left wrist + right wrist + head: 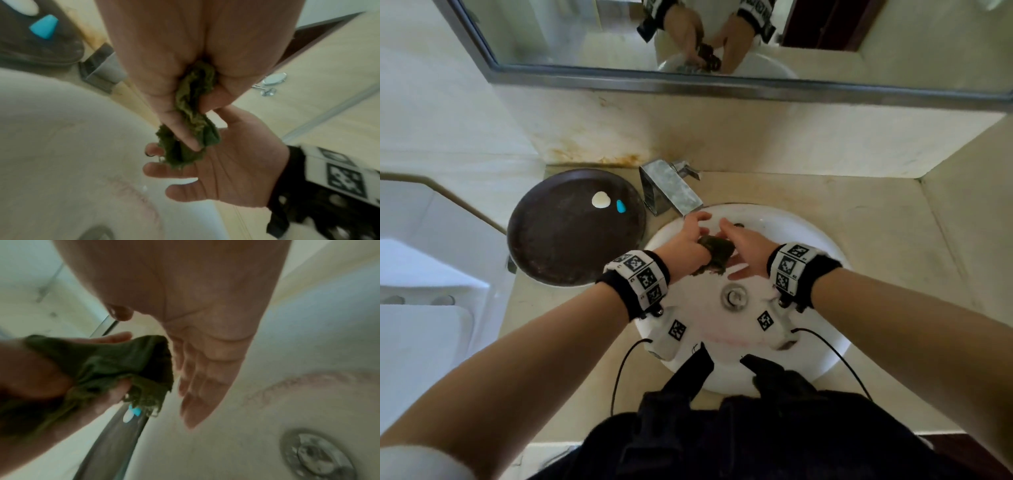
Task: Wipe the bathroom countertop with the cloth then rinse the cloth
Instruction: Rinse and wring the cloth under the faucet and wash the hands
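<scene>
A dark green cloth [717, 251] is bunched up over the white sink [808, 240], just below the spout of the square metal faucet [671, 192]. My left hand [693, 236] grips the cloth; in the left wrist view the wad of cloth [195, 113] is squeezed between thumb and fingers. My right hand [743, 246] is held flat beside it with straight fingers, its palm [226, 170] facing the cloth's lower end. In the right wrist view the right fingers [205, 378] sit just right of the cloth [123, 363]. I see no running water.
The metal drain [734, 296] lies beneath the hands. A round brown tray [558, 246] on the beige countertop [893, 222], left of the faucet, holds a white soap [600, 199] and a small blue piece [621, 206]. A mirror [619, 34] hangs behind.
</scene>
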A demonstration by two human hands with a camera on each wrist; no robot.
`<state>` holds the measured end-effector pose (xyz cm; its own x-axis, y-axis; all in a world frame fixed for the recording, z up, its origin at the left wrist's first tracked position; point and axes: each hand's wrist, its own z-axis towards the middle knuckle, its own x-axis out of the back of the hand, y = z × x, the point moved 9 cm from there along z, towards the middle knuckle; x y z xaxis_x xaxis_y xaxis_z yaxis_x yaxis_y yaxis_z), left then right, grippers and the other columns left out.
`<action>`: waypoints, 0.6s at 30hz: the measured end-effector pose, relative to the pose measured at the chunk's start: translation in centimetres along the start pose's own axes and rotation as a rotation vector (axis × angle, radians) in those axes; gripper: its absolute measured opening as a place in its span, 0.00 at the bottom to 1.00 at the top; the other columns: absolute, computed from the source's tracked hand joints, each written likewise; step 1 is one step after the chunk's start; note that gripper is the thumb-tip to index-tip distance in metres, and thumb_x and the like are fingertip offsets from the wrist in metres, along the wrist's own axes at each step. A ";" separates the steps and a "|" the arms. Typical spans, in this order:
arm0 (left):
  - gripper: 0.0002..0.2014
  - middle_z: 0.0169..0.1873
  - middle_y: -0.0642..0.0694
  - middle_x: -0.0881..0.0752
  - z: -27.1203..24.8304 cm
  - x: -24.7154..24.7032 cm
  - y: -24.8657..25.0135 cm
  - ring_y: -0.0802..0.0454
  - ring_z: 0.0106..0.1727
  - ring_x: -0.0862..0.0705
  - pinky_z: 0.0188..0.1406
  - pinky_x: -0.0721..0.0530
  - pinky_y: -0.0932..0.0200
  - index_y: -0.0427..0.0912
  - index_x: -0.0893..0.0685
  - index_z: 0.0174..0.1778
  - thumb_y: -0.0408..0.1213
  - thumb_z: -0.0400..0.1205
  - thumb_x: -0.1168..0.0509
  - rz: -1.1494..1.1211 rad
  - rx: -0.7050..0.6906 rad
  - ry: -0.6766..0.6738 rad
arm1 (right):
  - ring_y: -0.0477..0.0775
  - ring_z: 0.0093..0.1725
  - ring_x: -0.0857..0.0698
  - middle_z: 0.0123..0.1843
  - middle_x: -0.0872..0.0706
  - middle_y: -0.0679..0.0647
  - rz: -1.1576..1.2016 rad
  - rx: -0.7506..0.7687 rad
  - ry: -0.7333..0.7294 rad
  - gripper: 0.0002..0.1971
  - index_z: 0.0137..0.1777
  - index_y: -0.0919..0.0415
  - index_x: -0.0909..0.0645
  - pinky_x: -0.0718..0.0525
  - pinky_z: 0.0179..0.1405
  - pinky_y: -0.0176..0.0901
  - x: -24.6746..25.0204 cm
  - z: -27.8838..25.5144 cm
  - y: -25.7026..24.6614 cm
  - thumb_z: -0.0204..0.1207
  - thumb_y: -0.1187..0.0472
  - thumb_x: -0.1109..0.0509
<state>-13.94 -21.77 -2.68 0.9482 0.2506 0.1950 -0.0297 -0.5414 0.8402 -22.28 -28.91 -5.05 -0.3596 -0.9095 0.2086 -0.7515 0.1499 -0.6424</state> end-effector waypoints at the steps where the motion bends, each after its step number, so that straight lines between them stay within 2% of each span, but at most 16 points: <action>1: 0.38 0.75 0.41 0.33 -0.4 -0.1 0.9 0.42 0.67 0.24 0.43 0.12 0.57 0.51 0.43 0.79 0.19 0.76 0.39 0.032 -0.021 -0.020 | 0.60 0.59 0.15 0.63 0.15 0.59 0.112 -0.034 -0.042 0.33 0.70 0.55 0.25 0.16 0.61 0.59 -0.1 -0.4 0.4 0.81 0.31 0.53; 4: 0.42 0.78 0.42 0.36 -1.6 -0.8 3.8 0.43 0.73 0.27 0.58 0.14 0.53 0.56 0.46 0.78 0.18 0.75 0.37 0.190 -0.110 -0.094 | 0.66 0.55 0.13 0.61 0.14 0.61 0.372 -0.074 -0.230 0.40 0.68 0.58 0.23 0.16 0.55 0.56 -0.6 -1.9 0.3 0.76 0.26 0.53; 6: 0.44 0.77 0.42 0.34 -2.2 -1.9 5.4 0.46 0.70 0.23 0.63 0.16 0.51 0.56 0.49 0.79 0.21 0.75 0.35 0.379 -0.189 -0.139 | 0.66 0.50 0.12 0.56 0.12 0.62 0.409 -0.050 -0.311 0.40 0.67 0.58 0.23 0.14 0.48 0.53 -0.7 -3.1 -0.4 0.75 0.25 0.52; 8: 0.43 0.70 0.40 0.25 -2.5 -2.7 6.6 0.46 0.59 0.16 0.57 0.13 0.47 0.55 0.50 0.78 0.24 0.74 0.34 0.510 -0.253 -0.147 | 0.62 0.41 0.12 0.46 0.12 0.61 0.378 -0.023 -0.341 0.39 0.60 0.58 0.21 0.14 0.36 0.43 -0.3 -4.4 -0.8 0.74 0.24 0.52; 10: 0.44 0.59 0.39 0.21 -2.7 -3.3 7.5 0.43 0.50 0.13 0.48 0.11 0.43 0.54 0.50 0.78 0.23 0.73 0.34 0.551 -0.276 -0.142 | 0.56 0.33 0.17 0.36 0.14 0.59 0.346 -0.002 -0.341 0.38 0.49 0.59 0.20 0.23 0.26 0.36 0.4 -5.4 -1.0 0.74 0.24 0.53; 11: 0.44 0.58 0.39 0.21 -2.8 -3.7 8.0 0.42 0.47 0.13 0.46 0.11 0.42 0.55 0.51 0.78 0.23 0.73 0.35 0.567 -0.295 -0.137 | 0.54 0.30 0.20 0.34 0.16 0.58 0.329 0.010 -0.335 0.38 0.45 0.60 0.21 0.27 0.24 0.35 0.8 -5.8 -1.1 0.74 0.24 0.54; 13: 0.46 0.61 0.40 0.26 -2.9 -4.3 9.1 0.40 0.47 0.14 0.46 0.12 0.40 0.61 0.51 0.76 0.21 0.71 0.37 0.603 -0.333 -0.096 | 0.50 0.24 0.27 0.31 0.20 0.57 0.247 0.062 -0.269 0.38 0.43 0.61 0.22 0.31 0.21 0.35 2.1 -6.0 -1.3 0.75 0.25 0.55; 14: 0.46 0.65 0.41 0.31 -3.0 -4.5 9.7 0.41 0.50 0.15 0.50 0.12 0.43 0.61 0.50 0.76 0.20 0.70 0.39 0.618 -0.348 -0.053 | 0.49 0.22 0.30 0.30 0.23 0.57 0.182 0.105 -0.210 0.37 0.42 0.62 0.24 0.34 0.20 0.35 2.9 -6.0 -1.6 0.77 0.27 0.55; 16: 0.44 0.68 0.43 0.37 -3.0 -4.1 10.7 0.46 0.59 0.22 0.59 0.16 0.54 0.56 0.47 0.76 0.17 0.69 0.39 0.632 -0.371 0.075 | 0.49 0.20 0.35 0.27 0.30 0.57 0.029 0.192 -0.066 0.32 0.37 0.61 0.28 0.37 0.21 0.35 4.7 -6.2 -2.3 0.82 0.33 0.55; 18: 0.42 0.67 0.42 0.34 -2.9 -3.2 10.8 0.48 0.59 0.23 0.59 0.17 0.57 0.54 0.44 0.75 0.18 0.69 0.37 0.589 -0.343 0.157 | 0.51 0.21 0.34 0.27 0.30 0.57 -0.133 0.231 0.076 0.27 0.33 0.59 0.30 0.34 0.23 0.36 6.5 -6.7 -2.9 0.85 0.40 0.53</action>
<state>-18.23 -26.09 7.30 0.6877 0.1203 0.7159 -0.6470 -0.3457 0.6796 -26.14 -32.68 3.07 -0.3131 -0.8824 0.3511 -0.6516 -0.0693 -0.7554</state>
